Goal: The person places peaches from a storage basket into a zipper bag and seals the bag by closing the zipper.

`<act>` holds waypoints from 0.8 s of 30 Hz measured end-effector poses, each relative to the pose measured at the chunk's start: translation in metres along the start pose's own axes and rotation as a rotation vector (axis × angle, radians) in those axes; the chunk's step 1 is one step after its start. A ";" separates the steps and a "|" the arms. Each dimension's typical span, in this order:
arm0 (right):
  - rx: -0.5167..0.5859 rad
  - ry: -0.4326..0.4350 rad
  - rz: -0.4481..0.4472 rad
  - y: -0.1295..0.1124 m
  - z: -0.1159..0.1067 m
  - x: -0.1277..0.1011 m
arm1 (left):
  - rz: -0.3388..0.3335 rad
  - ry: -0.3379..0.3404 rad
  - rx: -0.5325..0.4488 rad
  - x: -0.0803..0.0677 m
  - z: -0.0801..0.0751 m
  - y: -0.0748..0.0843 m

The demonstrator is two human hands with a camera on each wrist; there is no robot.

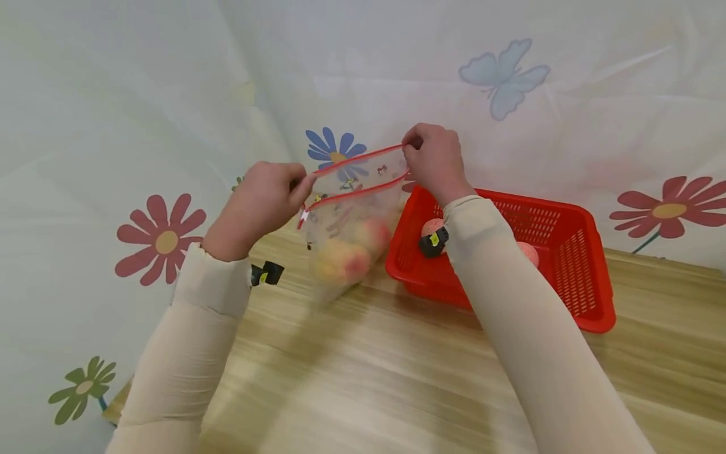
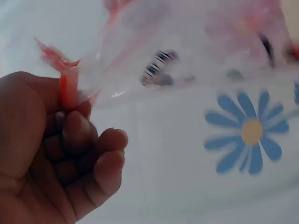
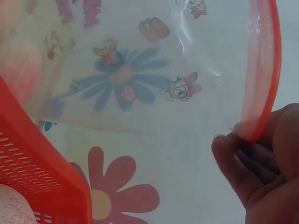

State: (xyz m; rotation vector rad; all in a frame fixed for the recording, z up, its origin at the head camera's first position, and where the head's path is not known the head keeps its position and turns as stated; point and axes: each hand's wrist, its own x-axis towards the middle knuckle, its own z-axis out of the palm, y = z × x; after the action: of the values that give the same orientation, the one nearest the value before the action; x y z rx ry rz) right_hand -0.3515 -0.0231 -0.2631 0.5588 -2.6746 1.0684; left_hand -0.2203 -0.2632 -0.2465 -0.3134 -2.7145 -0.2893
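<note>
A clear printed plastic bag [image 1: 363, 175] with two red strips along its top hangs stretched between both hands. My left hand [image 1: 255, 205] pinches its upper left corner; in the left wrist view the red corner [image 2: 69, 88] sits against the fingers. At the upper right corner, my right hand [image 1: 435, 157] pinches the red-edged top. Inside the bag, low down, are yellow-and-pink peaches [image 1: 339, 261], blurred through the plastic. Whether the bag's bottom touches the table cannot be told.
Right of the bag stands a red slotted basket [image 1: 592, 271], partly behind the right forearm. It holds pinkish round fruit [image 1: 527, 253]. Both are on a wood-grain table [image 1: 363, 378]. A white sheet with printed flowers [image 1: 669, 210] hangs behind and to the left.
</note>
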 end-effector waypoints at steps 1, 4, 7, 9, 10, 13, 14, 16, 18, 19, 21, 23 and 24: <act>0.015 -0.015 0.005 0.000 0.001 -0.001 | -0.015 0.015 0.004 0.001 0.001 -0.003; 0.060 -0.056 -0.015 -0.002 0.004 -0.002 | -0.096 0.047 0.025 0.001 0.000 -0.013; 0.082 -0.090 -0.020 -0.006 0.007 -0.003 | -0.149 0.005 0.014 -0.001 -0.004 -0.016; 0.057 -0.082 -0.036 -0.007 0.009 -0.004 | -0.168 -0.032 -0.008 -0.002 -0.009 -0.015; 0.049 -0.085 -0.041 -0.007 0.009 -0.004 | -0.179 -0.059 -0.018 -0.002 -0.012 -0.014; 0.027 -0.103 -0.068 -0.010 0.011 -0.006 | -0.218 -0.173 -0.029 0.003 -0.018 -0.008; 0.027 -0.099 -0.092 -0.011 0.012 -0.007 | -0.221 -0.207 -0.030 0.006 -0.019 -0.008; 0.031 -0.098 -0.124 -0.014 0.014 -0.008 | -0.231 -0.263 -0.027 0.015 -0.017 -0.006; 0.032 -0.100 -0.151 -0.017 0.016 -0.008 | -0.225 -0.295 -0.029 0.024 -0.013 -0.008; 0.031 -0.101 -0.166 -0.018 0.017 -0.009 | -0.214 -0.304 -0.031 0.028 -0.011 -0.009; 0.031 -0.106 -0.184 -0.019 0.018 -0.009 | -0.185 -0.331 -0.032 0.036 -0.008 -0.013; 0.029 -0.117 -0.185 -0.019 0.020 -0.011 | -0.165 -0.358 -0.052 0.042 -0.005 -0.017; 0.028 -0.127 -0.173 -0.019 0.020 -0.012 | -0.158 -0.371 -0.064 0.044 -0.004 -0.018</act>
State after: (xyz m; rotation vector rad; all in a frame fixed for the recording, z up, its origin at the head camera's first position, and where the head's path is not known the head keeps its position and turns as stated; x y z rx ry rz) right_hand -0.3340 -0.0465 -0.2690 0.8731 -2.6609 1.0562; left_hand -0.2627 -0.2740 -0.2279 -0.1849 -3.1078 -0.3979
